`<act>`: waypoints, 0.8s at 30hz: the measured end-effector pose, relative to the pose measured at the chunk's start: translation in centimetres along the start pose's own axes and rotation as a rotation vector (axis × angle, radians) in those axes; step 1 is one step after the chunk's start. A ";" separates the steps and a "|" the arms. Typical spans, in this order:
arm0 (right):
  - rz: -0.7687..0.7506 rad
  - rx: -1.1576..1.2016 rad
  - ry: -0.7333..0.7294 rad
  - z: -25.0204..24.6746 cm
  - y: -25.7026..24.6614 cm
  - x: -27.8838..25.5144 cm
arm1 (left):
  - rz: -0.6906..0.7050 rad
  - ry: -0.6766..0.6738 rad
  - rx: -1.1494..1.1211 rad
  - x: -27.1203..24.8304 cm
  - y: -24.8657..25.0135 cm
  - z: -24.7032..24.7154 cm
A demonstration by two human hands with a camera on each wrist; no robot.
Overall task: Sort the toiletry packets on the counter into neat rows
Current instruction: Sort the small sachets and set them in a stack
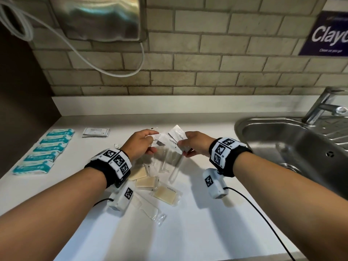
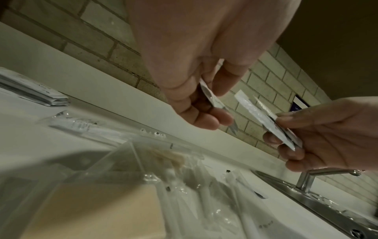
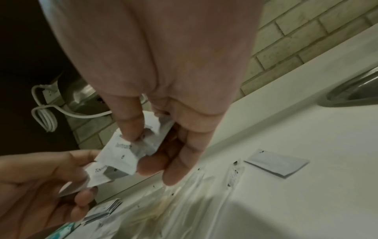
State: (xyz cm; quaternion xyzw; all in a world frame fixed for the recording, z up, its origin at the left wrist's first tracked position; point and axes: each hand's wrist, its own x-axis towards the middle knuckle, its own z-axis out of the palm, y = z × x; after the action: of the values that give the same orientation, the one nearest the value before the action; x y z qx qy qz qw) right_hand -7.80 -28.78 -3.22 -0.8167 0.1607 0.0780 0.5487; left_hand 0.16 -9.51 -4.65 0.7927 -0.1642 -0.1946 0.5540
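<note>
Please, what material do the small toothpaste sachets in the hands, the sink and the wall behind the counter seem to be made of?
Toothpaste sachets: probably thin foil or plastic laminate, matte white with grey print; they crease and bend in the grip of the left hand and right hand.
Sink: apparently stainless steel, brushed, with soft grey reflections.
Wall: seemingly beige glazed tiles or brick, laid staggered with visible grout lines.

I see a white desk (image 1: 188, 232) under beige wall tiles (image 1: 207, 59) with darker joints. At the far left lie teal-and-white packets (image 1: 45, 151) in a column; beside them, a stack of white sachets (image 1: 96, 132) with dark print. The toothpaste sachets (image 1: 172, 141) I hold are white and grey with black lettering. Below them, clear wrappers show pale tan soap bars (image 1: 165, 194) and a cream comb (image 1: 145, 207). My wristbands (image 1: 226, 153) are black with white patches of black square codes. The sink (image 1: 293, 144) is silver steel; the sign (image 1: 327, 32) is dark blue with white letters
</note>
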 end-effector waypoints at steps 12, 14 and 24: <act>-0.100 -0.081 -0.009 -1.8 -0.4 2.8 | 0.039 -0.093 -0.019 1.7 1.5 1.9; -0.138 -0.127 0.015 -2.4 -0.3 3.2 | 0.053 -0.082 -0.050 2.3 1.9 2.5; -0.206 -0.207 0.229 -6.7 0.7 4.1 | 0.174 -0.114 0.027 5.8 3.3 5.1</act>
State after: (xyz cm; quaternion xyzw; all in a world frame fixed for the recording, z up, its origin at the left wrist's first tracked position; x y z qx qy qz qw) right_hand -4.53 -35.90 -2.53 -0.8844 0.1288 -0.0563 0.4450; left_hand 2.53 -17.53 -3.89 0.7706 -0.2663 -0.1880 0.5477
